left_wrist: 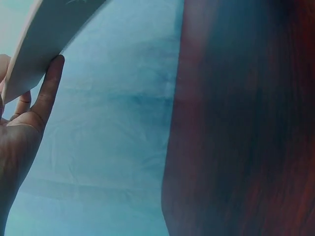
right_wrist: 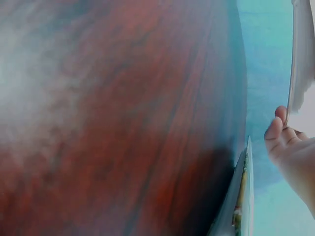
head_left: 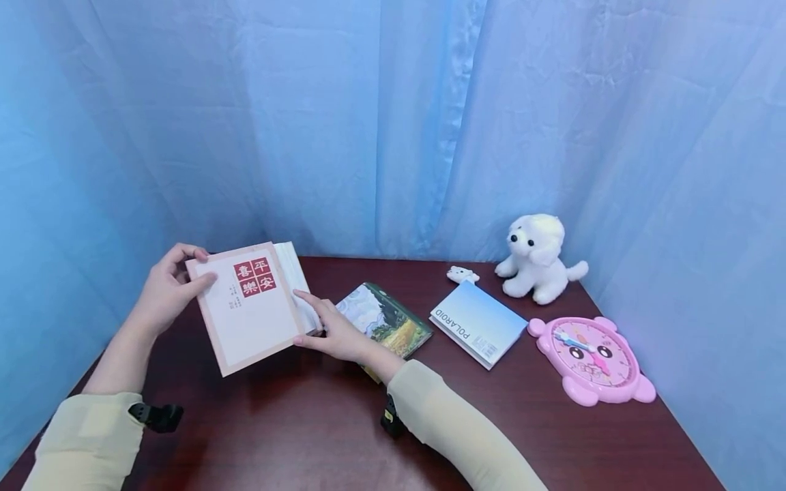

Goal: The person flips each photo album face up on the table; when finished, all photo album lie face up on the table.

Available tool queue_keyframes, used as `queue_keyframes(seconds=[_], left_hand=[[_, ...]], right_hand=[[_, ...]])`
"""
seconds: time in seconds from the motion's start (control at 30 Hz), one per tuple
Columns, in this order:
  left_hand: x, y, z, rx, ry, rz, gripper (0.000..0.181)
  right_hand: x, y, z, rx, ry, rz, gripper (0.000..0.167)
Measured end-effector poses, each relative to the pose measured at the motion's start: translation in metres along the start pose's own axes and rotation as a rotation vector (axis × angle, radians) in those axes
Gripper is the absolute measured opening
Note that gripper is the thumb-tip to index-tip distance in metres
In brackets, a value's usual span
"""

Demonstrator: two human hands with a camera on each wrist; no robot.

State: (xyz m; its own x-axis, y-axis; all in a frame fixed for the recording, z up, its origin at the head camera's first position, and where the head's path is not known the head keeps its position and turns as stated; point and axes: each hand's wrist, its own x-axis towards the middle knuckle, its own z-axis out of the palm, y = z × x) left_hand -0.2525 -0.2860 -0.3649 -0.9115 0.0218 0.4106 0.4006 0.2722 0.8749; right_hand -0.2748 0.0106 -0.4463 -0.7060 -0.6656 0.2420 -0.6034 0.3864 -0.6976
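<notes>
A book point(head_left: 258, 314) with a pale cover and red square characters is held up, tilted, above the left part of the table. Beyond the cover's right edge, a thick white block of pages point(head_left: 293, 269) shows. My left hand point(head_left: 168, 283) grips the cover's left edge, thumb on the front; in the left wrist view its fingers point(left_wrist: 48, 91) lie against the back. At the lower right edge, my right hand point(head_left: 338, 331) grips the same book, fingers on the white block and thumb by the cover. The right wrist view shows that hand point(right_wrist: 295, 152) at the book's corner.
Behind my right forearm lies a book with a landscape painting point(head_left: 389, 317). Farther right are a blue-white POLAROID book point(head_left: 479, 320), a small white figurine point(head_left: 462, 274), a white plush dog point(head_left: 534, 262) and a pink clock point(head_left: 592, 358). Blue curtains point(head_left: 319, 123) surround the dark table point(head_left: 307, 429).
</notes>
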Motion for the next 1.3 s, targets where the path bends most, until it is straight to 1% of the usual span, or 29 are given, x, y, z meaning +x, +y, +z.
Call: queue_keyframes(seconds=[0.1, 0.17, 0.23, 0.4, 0.5, 0.63, 0.73, 0.87, 0.93, 1.03, 1.1, 1.23, 1.3], left_hand=[[0.0, -0.007, -0.002, 0.088, -0.029, -0.038, 0.026], [-0.001, -0.013, -0.003, 0.157, -0.053, -0.073, 0.029], [-0.002, -0.02, -0.006, 0.204, -0.077, -0.101, 0.034], [-0.003, -0.035, -0.013, 0.224, -0.147, -0.162, 0.04], [-0.005, -0.039, -0.016, 0.233, -0.225, -0.195, 0.043], [-0.011, -0.043, -0.018, 0.251, -0.361, -0.222, 0.047], [-0.013, -0.048, -0.021, 0.27, -0.429, -0.25, 0.05], [-0.014, -0.056, -0.024, 0.3, -0.47, -0.307, 0.053], [-0.014, -0.06, -0.025, 0.319, -0.482, -0.322, 0.054], [-0.015, -0.064, -0.025, 0.351, -0.495, -0.33, 0.056], [-0.016, -0.067, -0.025, 0.36, -0.501, -0.335, 0.057], [-0.017, -0.071, -0.023, 0.354, -0.518, -0.365, 0.059], [-0.018, -0.072, -0.022, 0.374, -0.527, -0.385, 0.061]], right_hand=[[0.001, 0.0, 0.001, -0.064, 0.001, -0.014, 0.072], [0.001, -0.001, 0.001, -0.073, -0.002, -0.001, 0.065], [0.001, -0.001, 0.001, -0.07, -0.016, 0.01, 0.06], [0.002, 0.001, -0.001, -0.059, -0.065, 0.021, 0.052], [0.001, 0.004, -0.003, -0.069, -0.101, 0.03, 0.051], [0.0, 0.007, -0.004, -0.098, -0.198, 0.042, 0.05], [0.0, 0.009, -0.004, -0.126, -0.26, 0.044, 0.051], [0.001, 0.01, -0.002, -0.145, -0.286, 0.054, 0.055], [0.002, 0.01, -0.001, -0.157, -0.294, 0.063, 0.059], [0.004, 0.009, 0.002, -0.196, -0.302, 0.069, 0.065], [0.005, 0.007, 0.004, -0.24, -0.303, 0.068, 0.069], [0.007, 0.004, 0.009, -0.342, -0.304, 0.085, 0.076], [0.007, 0.003, 0.011, -0.394, -0.311, 0.092, 0.078]])
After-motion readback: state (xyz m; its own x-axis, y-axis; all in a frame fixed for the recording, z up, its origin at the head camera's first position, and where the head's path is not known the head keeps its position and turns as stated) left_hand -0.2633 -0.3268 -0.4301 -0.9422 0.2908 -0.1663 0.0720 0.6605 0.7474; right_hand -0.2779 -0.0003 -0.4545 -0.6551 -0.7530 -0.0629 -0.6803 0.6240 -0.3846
